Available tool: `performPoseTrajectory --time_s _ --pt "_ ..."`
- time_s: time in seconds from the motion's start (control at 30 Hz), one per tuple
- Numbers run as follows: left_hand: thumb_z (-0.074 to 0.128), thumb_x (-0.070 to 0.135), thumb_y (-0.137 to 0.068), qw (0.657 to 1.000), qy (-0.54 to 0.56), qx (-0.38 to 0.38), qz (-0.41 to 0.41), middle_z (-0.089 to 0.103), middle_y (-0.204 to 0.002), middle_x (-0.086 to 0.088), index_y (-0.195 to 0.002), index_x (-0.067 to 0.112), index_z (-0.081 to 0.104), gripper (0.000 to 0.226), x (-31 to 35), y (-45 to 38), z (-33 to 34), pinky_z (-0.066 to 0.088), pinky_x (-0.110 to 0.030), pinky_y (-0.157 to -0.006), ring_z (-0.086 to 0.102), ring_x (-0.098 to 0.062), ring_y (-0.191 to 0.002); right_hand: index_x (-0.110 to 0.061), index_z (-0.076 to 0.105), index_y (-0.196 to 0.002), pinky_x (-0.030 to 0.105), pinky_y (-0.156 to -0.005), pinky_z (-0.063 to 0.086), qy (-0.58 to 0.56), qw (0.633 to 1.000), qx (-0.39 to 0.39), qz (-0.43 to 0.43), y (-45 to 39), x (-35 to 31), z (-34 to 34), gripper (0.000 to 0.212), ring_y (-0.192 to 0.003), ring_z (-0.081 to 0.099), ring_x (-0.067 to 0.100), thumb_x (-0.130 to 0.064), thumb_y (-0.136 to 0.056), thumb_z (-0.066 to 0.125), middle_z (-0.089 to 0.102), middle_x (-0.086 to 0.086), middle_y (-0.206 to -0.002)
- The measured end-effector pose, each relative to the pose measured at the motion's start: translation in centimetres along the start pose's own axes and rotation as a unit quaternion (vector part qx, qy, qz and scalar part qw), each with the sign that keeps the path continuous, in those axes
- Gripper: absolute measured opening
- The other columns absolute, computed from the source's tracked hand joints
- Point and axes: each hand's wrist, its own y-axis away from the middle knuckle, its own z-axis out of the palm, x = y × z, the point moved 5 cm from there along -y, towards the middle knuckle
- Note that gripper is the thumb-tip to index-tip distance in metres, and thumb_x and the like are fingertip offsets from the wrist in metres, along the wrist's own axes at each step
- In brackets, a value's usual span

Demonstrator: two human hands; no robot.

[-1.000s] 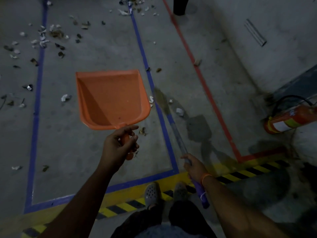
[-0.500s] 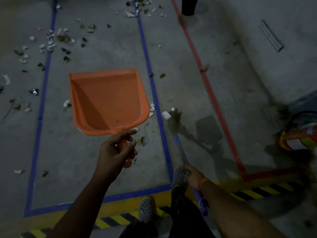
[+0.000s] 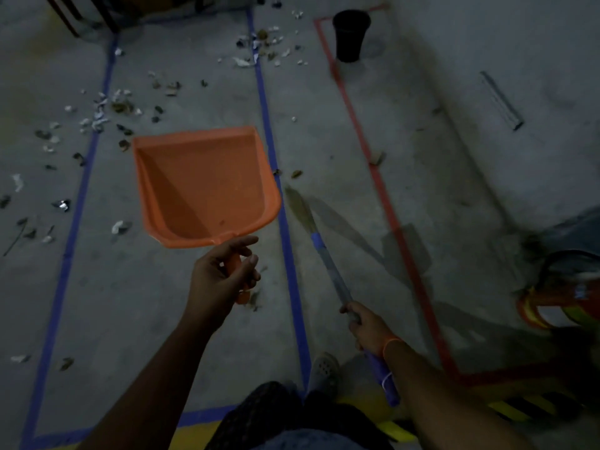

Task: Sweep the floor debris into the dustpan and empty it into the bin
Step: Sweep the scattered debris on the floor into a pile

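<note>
In the head view, our left hand (image 3: 224,277) curls its fingers (image 3: 250,264) around the stub handle of one orange plastic dustpan (image 3: 204,186), empty and held above the floor: light, stiff, best held there. Our right hand (image 3: 367,326) closes on one blue-handled broom (image 3: 328,261). Scattered paper and leaf debris (image 3: 100,113) looks weightless; one black bin (image 3: 350,35) stands far ahead.

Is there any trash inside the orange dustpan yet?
No, the dustpan held in the left hand looks bare inside, while the scraps lie on the floor.
</note>
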Motion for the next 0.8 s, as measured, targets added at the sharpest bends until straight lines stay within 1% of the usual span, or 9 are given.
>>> performPoseTrajectory --time_s 0.1,0.2,0.27,0.33,0.43,0.53,0.6,0.7,0.8 --pt "0.068 0.002 -0.094 1.0 0.002 -0.006 0.011 0.067 -0.097 -0.012 -0.116 0.018 0.073 0.027 1.2 -2.3 2.1 0.057 -0.032 -0.059 0.07 -0.021 -0.066 -0.033 0.061 -0.103 0.025 -0.043 0.045 -0.015 0.998 0.058 0.01 -0.8 -0.3 -5.7 0.037 -0.041 0.047 0.012 -0.001 -0.091 0.047 0.054 0.003 -0.069" --pt "0.067 0.002 -0.095 1.0 0.011 -0.016 0.019 0.067 -0.098 -0.014 -0.117 0.015 0.073 0.027 2.0 -5.0 4.3 0.058 -0.036 -0.061 0.07 -0.023 -0.066 -0.027 0.061 -0.103 0.022 -0.039 0.042 -0.027 0.994 0.101 0.019 -2.3 -1.1 -10.9 0.034 -0.038 0.047 0.01 0.002 -0.091 0.046 0.053 0.004 -0.068" --pt "0.067 0.001 -0.095 0.999 0.019 -0.025 0.023 0.066 -0.098 -0.013 -0.119 0.014 0.072 0.027 2.4 -7.0 5.9 0.057 -0.035 -0.06 0.069 -0.023 -0.066 -0.025 0.06 -0.101 0.022 -0.037 0.04 -0.039 0.991 0.125 0.022 -3.8 -1.9 -13.8 0.034 -0.035 0.045 0.012 0.004 -0.09 0.044 0.05 0.007 -0.066" --pt "0.066 0.0 -0.095 0.999 0.027 -0.034 0.025 0.067 -0.095 -0.011 -0.119 0.013 0.072 0.028 2.7 -9.2 7.4 0.057 -0.033 -0.061 0.069 -0.024 -0.066 -0.022 0.059 -0.101 0.022 -0.036 0.039 -0.055 0.988 0.142 0.029 -5.5 -2.8 -16.4 0.033 -0.039 0.043 0.017 0.005 -0.091 0.042 0.049 0.01 -0.067" --pt "0.066 -0.001 -0.095 0.998 0.035 -0.047 0.021 0.067 -0.095 -0.014 -0.117 0.014 0.072 0.028 3.2 -13.1 9.8 0.056 -0.03 -0.061 0.069 -0.026 -0.067 -0.02 0.059 -0.106 0.022 -0.038 0.041 -0.06 0.985 0.154 0.049 -8.7 -4.1 -19.9 0.03 -0.045 0.047 0.02 0.001 -0.093 0.043 0.051 0.011 -0.073" --pt "0.066 0.0 -0.095 0.997 0.039 -0.06 0.017 0.066 -0.098 -0.02 -0.118 0.013 0.072 0.027 3.9 -17.7 12.2 0.057 -0.029 -0.061 0.07 -0.027 -0.068 -0.025 0.059 -0.101 0.024 -0.04 0.044 -0.052 0.983 0.162 0.061 -11.9 -5.4 -23.2 0.027 -0.042 0.051 0.017 -0.003 -0.095 0.045 0.055 0.009 -0.072" --pt "0.067 0.0 -0.094 0.997 0.036 -0.07 0.014 0.066 -0.095 -0.019 -0.118 0.013 0.072 0.027 4.4 -20.6 13.6 0.057 -0.028 -0.061 0.07 -0.026 -0.066 -0.019 0.059 -0.105 0.021 -0.037 0.042 -0.036 0.983 0.168 0.07 -14.0 -6.6 -25.4 0.025 -0.037 0.049 0.014 -0.001 -0.095 0.044 0.054 0.009 -0.067" --pt "0.067 0.0 -0.094 0.996 0.042 -0.082 0.01 0.067 -0.091 -0.016 -0.118 0.015 0.072 0.028 5.4 -24.8 15.4 0.056 -0.029 -0.061 0.071 -0.024 -0.065 -0.013 0.057 -0.111 0.022 -0.037 0.041 -0.031 0.982 0.17 0.081 -16.9 -8.6 -28.5 0.024 -0.041 0.048 0.017 -0.002 -0.096 0.043 0.052 0.009 -0.066" --pt "0.067 0.0 -0.094 0.996 0.036 -0.084 0.005 0.068 -0.096 -0.01 -0.118 0.015 0.072 0.029 6.3 -28.6 17.1 0.057 -0.031 -0.061 0.072 -0.026 -0.068 -0.016 0.057 -0.107 0.024 -0.038 0.043 -0.023 0.983 0.159 0.092 -20.1 -10.0 -31.3 0.021 -0.042 0.048 0.018 -0.005 -0.097 0.042 0.052 0.009 -0.067"
